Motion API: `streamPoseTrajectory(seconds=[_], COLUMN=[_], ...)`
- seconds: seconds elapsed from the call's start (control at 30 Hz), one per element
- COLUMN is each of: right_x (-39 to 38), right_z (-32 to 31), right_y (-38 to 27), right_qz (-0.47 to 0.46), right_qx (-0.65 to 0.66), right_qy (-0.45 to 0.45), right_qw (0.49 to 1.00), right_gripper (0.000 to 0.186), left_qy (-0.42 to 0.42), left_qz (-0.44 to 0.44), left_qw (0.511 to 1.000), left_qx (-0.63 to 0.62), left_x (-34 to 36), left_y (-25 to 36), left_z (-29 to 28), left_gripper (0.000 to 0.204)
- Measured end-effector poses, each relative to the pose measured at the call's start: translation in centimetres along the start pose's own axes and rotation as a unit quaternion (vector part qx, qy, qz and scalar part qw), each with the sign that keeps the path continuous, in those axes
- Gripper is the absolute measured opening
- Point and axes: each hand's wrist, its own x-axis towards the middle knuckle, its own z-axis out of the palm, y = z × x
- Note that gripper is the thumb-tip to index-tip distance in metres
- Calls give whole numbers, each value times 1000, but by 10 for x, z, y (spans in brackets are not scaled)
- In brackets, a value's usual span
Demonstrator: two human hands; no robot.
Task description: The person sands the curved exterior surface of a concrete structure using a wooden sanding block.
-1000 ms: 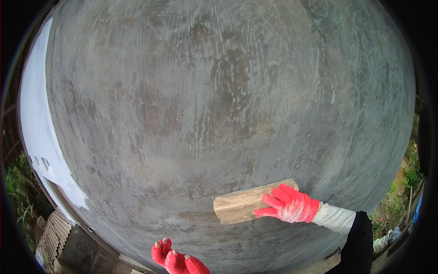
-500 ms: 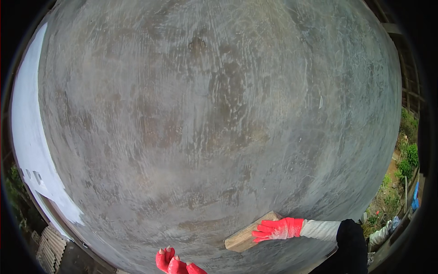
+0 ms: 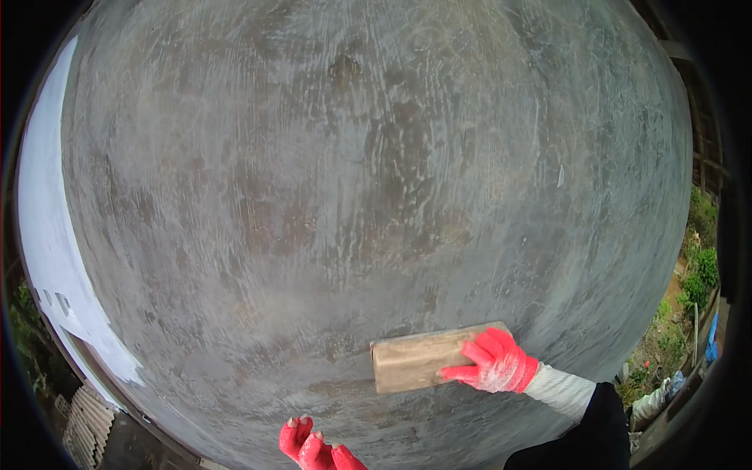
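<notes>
A rectangular wooden plastering float point(image 3: 411, 364) lies against the grey plastered wall point(image 3: 313, 196), low and right of the middle. My right hand point(image 3: 497, 364), in a red-coated glove with a white cuff, grips it at its right end. The float's long side runs nearly level, its right end a little higher. At the lower edge my left hand point(image 3: 317, 448) is partly in view, gloved in red with the fingertips bare. Its fingers are loosely bent and apart, with nothing seen in them, and the palm is cut off by the frame's edge.
A white painted strip point(image 3: 43, 188) borders the grey wall on the left. Corrugated sheets point(image 3: 88, 427) lie at the lower left. Green plants point(image 3: 701, 278), a blue cloth-like piece point(image 3: 712, 338) and pale sacks point(image 3: 652, 406) are beyond the wall's right edge.
My right hand has moved up the wall with the float, which has turned closer to level. My left hand has shifted slightly right and up.
</notes>
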Motion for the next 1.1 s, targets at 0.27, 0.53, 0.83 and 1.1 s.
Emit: streamPoseTrajectory(seconds=[0.27,0.53,0.83,1.1], right_x=[98,270,292,368], right_z=[-74,-149,-91,-183], right_y=[106,242,123,260], right_qz=[44,461,10,505], right_qx=[-10,-219,-61,-185], right_qy=[33,262,137,263], right_qw=[998,819,989,801], right_gripper=[85,75,72,75], left_qy=[-33,-51,-60,-45], left_qz=[3,-4,39,12], left_qw=[999,996,997,998], left_qx=[-19,-78,-29,36], left_x=[-1,4,34,36], left_y=[-6,1,-4,-22], left_z=[4,38,31,16], left_gripper=[44,42,38,41])
